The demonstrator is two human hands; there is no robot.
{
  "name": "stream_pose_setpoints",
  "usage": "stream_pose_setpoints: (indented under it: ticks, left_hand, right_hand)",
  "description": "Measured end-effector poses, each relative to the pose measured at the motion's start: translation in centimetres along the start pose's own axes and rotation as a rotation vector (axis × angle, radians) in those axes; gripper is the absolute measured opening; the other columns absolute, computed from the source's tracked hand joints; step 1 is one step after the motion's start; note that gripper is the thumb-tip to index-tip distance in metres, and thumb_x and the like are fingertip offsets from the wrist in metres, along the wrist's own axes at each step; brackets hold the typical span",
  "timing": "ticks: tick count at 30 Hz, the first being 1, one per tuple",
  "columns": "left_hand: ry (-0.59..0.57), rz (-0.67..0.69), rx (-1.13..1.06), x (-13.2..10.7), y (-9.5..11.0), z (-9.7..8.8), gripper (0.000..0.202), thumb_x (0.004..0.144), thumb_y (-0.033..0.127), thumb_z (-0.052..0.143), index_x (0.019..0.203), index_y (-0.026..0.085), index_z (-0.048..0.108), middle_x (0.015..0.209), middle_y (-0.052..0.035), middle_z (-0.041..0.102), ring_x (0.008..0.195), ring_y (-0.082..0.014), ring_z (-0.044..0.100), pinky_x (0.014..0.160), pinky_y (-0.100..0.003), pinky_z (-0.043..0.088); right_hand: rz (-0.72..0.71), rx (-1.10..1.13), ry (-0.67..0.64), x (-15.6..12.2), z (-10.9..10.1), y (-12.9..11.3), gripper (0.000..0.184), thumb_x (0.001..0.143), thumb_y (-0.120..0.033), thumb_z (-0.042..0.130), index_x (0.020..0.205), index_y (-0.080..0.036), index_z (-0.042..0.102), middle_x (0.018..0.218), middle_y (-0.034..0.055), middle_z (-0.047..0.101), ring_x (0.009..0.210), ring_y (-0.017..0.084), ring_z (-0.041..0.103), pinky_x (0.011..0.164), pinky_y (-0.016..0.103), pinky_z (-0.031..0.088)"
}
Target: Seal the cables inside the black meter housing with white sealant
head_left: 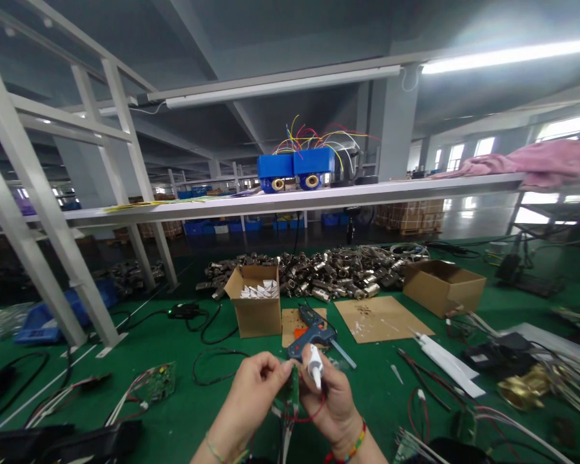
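Note:
My left hand [254, 386] is closed in a pinch on the top edge of a small green circuit board [294, 386] with red and white wires trailing below it. Over the board's right side, my right hand [331, 403] is wrapped round a small white nozzle-tipped tube [315, 366], tip pointing up and left. Both hands meet low in the middle of the head view, above the green mat. A blue glue gun [310, 332] lies just beyond them on a cardboard sheet.
An open cardboard box of white parts [258, 301] stands behind the hands, another empty box [443, 283] at right. A heap of metal fittings [328, 270] runs across the back. More wired boards [152, 385] and cables lie left and right. A shelf carries blue units [294, 169].

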State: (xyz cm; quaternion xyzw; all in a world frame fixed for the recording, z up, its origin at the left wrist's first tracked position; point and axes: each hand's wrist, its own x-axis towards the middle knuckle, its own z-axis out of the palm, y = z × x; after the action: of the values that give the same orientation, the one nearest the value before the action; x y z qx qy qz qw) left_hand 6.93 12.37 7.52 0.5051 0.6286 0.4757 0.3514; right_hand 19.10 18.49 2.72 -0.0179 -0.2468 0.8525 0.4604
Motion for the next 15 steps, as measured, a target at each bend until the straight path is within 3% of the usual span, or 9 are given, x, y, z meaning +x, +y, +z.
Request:
stream_pose_setpoints:
  ticks: [5, 9, 12, 15]
  left_hand:
    - [-0.081, -0.018, -0.201, -0.3, -0.7, -0.5, 0.054, 0.066, 0.067, 0.071, 0.063, 0.016, 0.052, 0.061, 0.0024, 0.048, 0.062, -0.0112, 0.039, 0.06, -0.025, 0.031]
    - [-0.221, -0.07, -0.571, 0.0, -2.8, -3.1, 0.043, 0.073, 0.048, 0.075, 0.061, 0.018, 0.047, 0.057, 0.0054, 0.041, 0.057, -0.0091, 0.033, 0.056, -0.025, 0.03]
    - [-0.079, -0.054, -0.749, 0.9, -5.3, -5.5, 0.042, 0.074, 0.045, 0.076, 0.062, 0.019, 0.046, 0.061, 0.0055, 0.041, 0.059, -0.0098, 0.035, 0.057, -0.025, 0.034]
    - [0.127, -0.027, -0.538, 2.3, -7.6, -6.4, 0.041, 0.074, 0.052, 0.074, 0.066, 0.018, 0.05, 0.064, 0.0044, 0.046, 0.063, -0.0114, 0.04, 0.061, -0.026, 0.037]
  right_hand:
    - [0.001, 0.045, -0.011, -0.4, 0.4, -0.6, 0.031, 0.064, -0.034, 0.084, 0.061, -0.02, 0.056, 0.041, -0.0107, 0.027, 0.048, 0.008, 0.013, 0.052, 0.018, 0.034]
    - [-0.031, 0.147, 0.089, -1.3, -0.8, -0.8, 0.029, 0.062, -0.033, 0.086, 0.065, -0.021, 0.059, 0.043, -0.0133, 0.015, 0.047, 0.007, 0.006, 0.049, 0.018, 0.032]
    - [-0.046, 0.187, 0.158, -2.3, -1.7, -0.8, 0.028, 0.062, -0.032, 0.086, 0.067, -0.022, 0.061, 0.045, -0.013, 0.011, 0.047, 0.007, 0.007, 0.05, 0.017, 0.033]
    - [-0.079, 0.168, 0.213, -3.8, -2.3, -1.0, 0.027, 0.065, -0.034, 0.085, 0.07, -0.022, 0.062, 0.046, -0.0121, 0.015, 0.048, 0.007, 0.013, 0.05, 0.017, 0.032]
